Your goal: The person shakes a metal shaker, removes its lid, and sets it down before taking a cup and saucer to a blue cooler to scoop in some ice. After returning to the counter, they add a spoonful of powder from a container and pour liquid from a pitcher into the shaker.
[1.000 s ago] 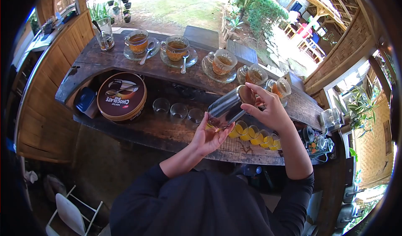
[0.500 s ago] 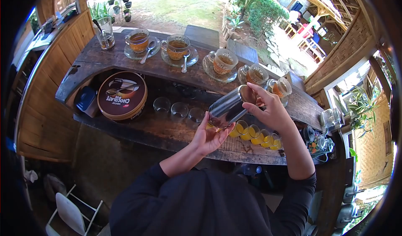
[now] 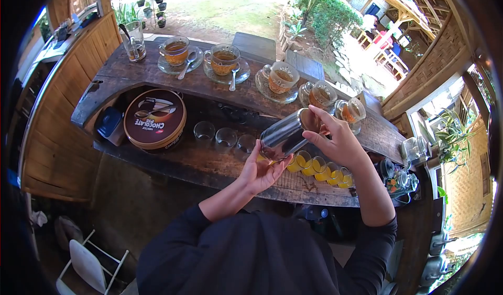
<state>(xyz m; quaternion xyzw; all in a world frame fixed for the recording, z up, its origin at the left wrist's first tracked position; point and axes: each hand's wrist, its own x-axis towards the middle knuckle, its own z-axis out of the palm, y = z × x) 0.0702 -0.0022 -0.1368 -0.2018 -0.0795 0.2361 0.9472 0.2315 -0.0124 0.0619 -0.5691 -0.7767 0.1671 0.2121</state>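
Note:
A clear cylindrical jar with dark contents is held tilted over the counter, between both of my hands. Its lower end rests on the fingers of my left hand. My right hand grips the upper end, thumb and fingers around the brownish lid. Under the jar stands a row of small glasses with yellow contents. Several clear glasses stand left of the jar on the same lower shelf. On the raised ledge beyond are glass cups of amber drink, including a cup on a saucer with a spoon.
A round chocolate pie tin with a spoon on top sits at left, beside a dark blue container. A glass mug stands on the ledge's left end. Glass jars are at right. A white chair is lower left.
The view has shifted very slightly. Both hands keep the same hold on the jar, and its tilt looks nearly the same.

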